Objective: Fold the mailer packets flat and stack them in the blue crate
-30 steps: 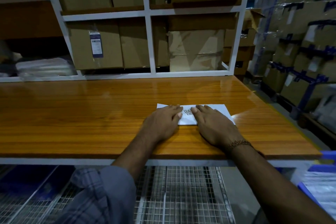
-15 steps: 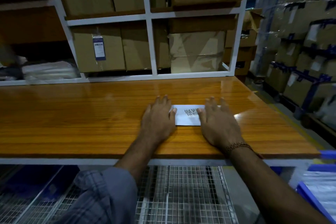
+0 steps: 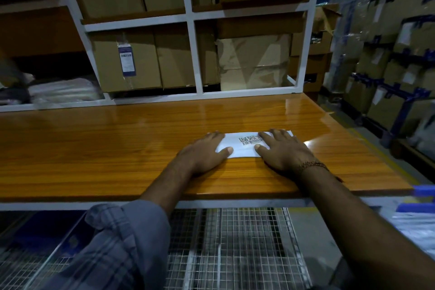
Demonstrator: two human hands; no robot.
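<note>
A white mailer packet (image 3: 242, 147) lies folded flat on the wooden table (image 3: 94, 148), its barcode label facing up. My left hand (image 3: 202, 154) presses flat on the packet's left end, thumb resting on the white surface. My right hand (image 3: 283, 148) presses flat on its right end with fingers spread. Both palms cover the packet's ends. The blue crate (image 3: 421, 200) shows only as a blue edge at the far right, below the table's level, with pale packets inside.
White shelving (image 3: 193, 59) packed with cardboard boxes rises behind the table. Wrapped cartons on pallets (image 3: 388, 54) stand at the right. A wire-mesh shelf (image 3: 235, 247) lies under the table, with a dark blue bin (image 3: 35, 238) at lower left.
The packet went from a wider sheet to a narrower folded strip. My hands slid apart from its middle to its two ends, still pressing down.
</note>
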